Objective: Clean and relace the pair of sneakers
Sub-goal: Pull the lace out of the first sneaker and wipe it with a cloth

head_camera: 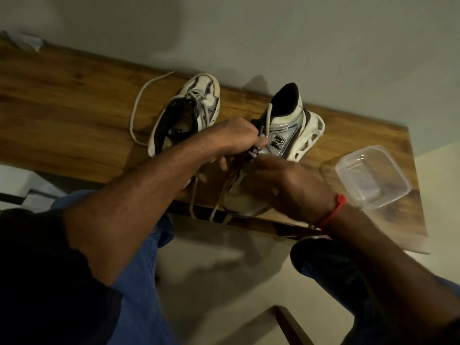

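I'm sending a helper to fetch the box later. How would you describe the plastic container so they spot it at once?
Find the long wooden table against the wall. At its right end, beside the sneaker being held, sits the plastic container. It is the only see-through thing there: a clear, lidless, rounded-corner box, unlike the pale sneakers.

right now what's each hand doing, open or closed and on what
Left hand: closed on the lace of the near sneaker.
Right hand: curled over that sneaker's toe; whether it grips cannot be told.
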